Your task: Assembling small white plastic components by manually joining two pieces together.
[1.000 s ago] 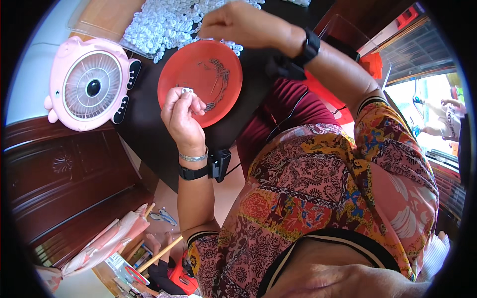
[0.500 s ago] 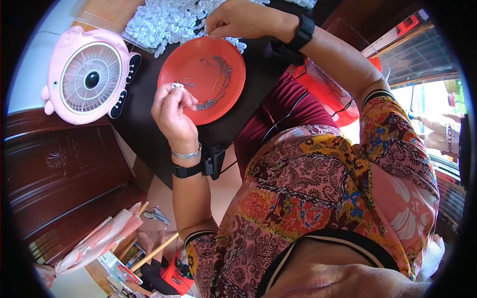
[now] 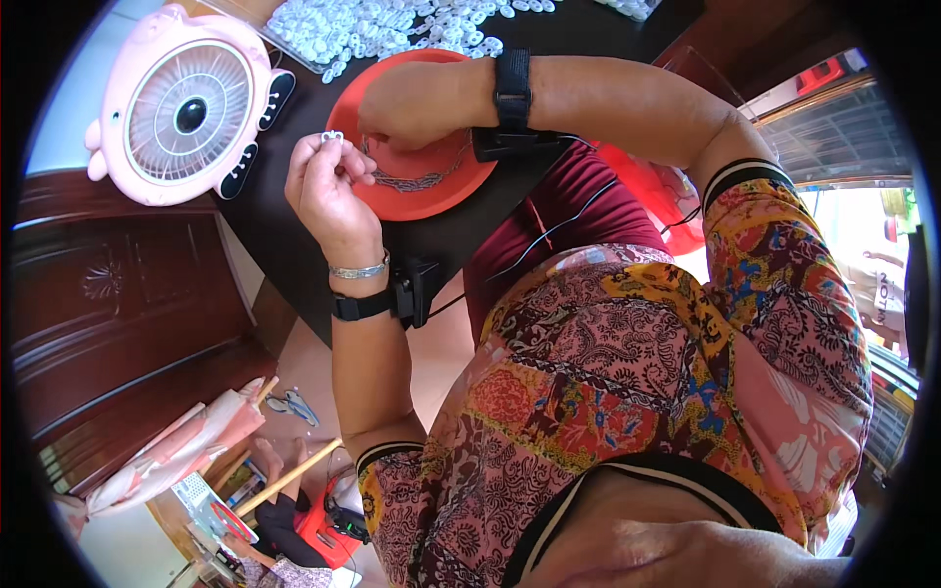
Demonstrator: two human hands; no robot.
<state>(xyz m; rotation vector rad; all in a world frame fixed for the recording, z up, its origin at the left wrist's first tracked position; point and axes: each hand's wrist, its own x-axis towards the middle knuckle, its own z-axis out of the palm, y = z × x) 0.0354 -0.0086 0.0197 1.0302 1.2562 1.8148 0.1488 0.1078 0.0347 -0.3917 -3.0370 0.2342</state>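
Observation:
Between the thumb and fingertips of my left hand (image 3: pixel 331 196) is a small white plastic piece (image 3: pixel 333 135) with holes, held at the left edge of a round red plate (image 3: pixel 475 181). My right hand (image 3: pixel 412 103) reaches across that plate, its fingers curled down close to the left hand. Whatever its fingertips hold, if anything, is hidden. Small grey metal pins (image 3: pixel 426 180) lie in a curved line on the plate, partly covered by my right hand and wrist.
Beyond the plate, many white plastic pieces (image 3: pixel 372 34) are heaped on the dark table (image 3: pixel 284 186). A pink animal-shaped fan (image 3: pixel 191 116) stands at the left. Dark straps with small boxes sit on both wrists. Another person's legs (image 3: pixel 279 490) show at the lower left.
My right hand has moved from the heap's near edge, at the plate's far rim, to over the plate beside my left hand. The left hand still holds the white piece.

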